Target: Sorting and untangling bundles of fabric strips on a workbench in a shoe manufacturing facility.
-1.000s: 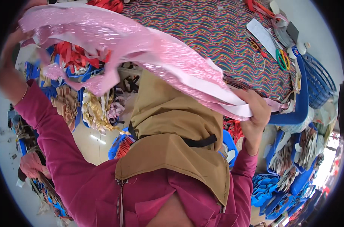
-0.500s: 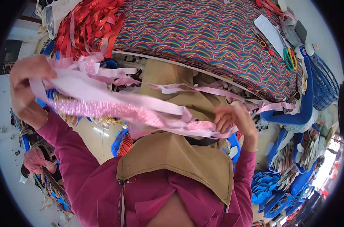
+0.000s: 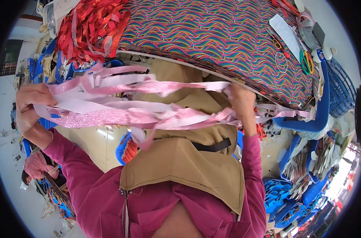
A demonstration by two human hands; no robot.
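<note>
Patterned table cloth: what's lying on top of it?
On the patterned cloth: a heap of red ribbons at the left end, a white paper strip and green-handled scissors at the right. What lies beneath the ribbon heap is covered.

a white paper slip point(image 3: 285, 35), long & rectangular, lies on the wavy multicolour cloth point(image 3: 212, 35) at the far right, near the scissors point(image 3: 306, 62). no screens or signs visible.
</note>
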